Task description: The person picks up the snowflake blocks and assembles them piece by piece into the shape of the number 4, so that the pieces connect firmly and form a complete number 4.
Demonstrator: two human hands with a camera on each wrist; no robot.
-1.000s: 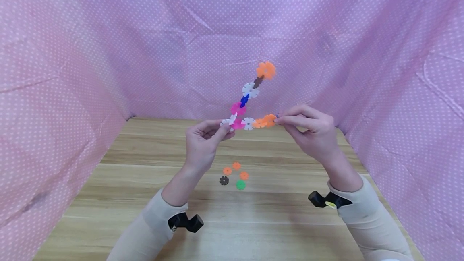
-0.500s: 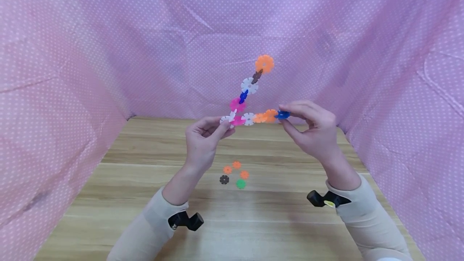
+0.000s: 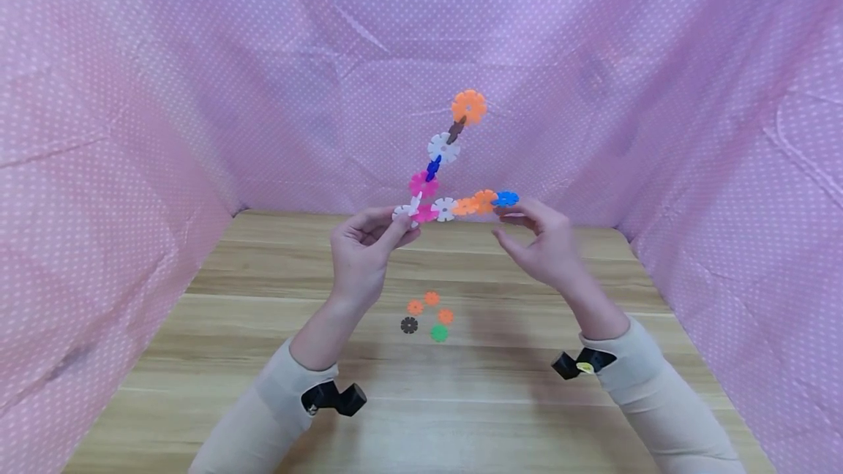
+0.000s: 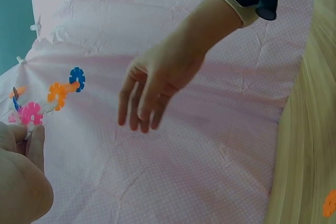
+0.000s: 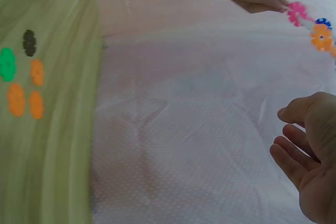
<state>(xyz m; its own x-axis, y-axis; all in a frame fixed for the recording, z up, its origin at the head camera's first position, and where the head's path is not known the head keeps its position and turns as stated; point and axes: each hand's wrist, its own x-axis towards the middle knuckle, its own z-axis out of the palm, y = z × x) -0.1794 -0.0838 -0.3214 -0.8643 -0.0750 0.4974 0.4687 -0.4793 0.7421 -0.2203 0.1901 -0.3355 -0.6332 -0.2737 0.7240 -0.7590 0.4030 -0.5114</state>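
Observation:
My left hand [image 3: 362, 251] pinches a white notched plastic disc [image 3: 404, 214] at the corner of a V-shaped chain of snowflake discs, held up above the table. One branch rises through pink, blue, white and brown discs to an orange disc [image 3: 469, 107] at its tip. The other branch runs right through pink, white and two orange discs to a blue disc [image 3: 506, 199] at its end. My right hand [image 3: 543, 243] holds nothing, its fingers loosely bent close to that blue disc. The left wrist view shows the right hand [image 4: 157, 87] apart from the chain.
On the wooden table [image 3: 263, 298] below the hands lie loose discs: a black one [image 3: 409, 325], a green one [image 3: 439, 333] and three orange ones, among them an orange disc [image 3: 446, 317]. Pink dotted cloth [image 3: 329, 93] walls the table at the back and both sides.
The right hand has let go of the blue disc and drawn back from it; the disc now stays on the chain's end. The left hand has shifted the chain slightly up and left.

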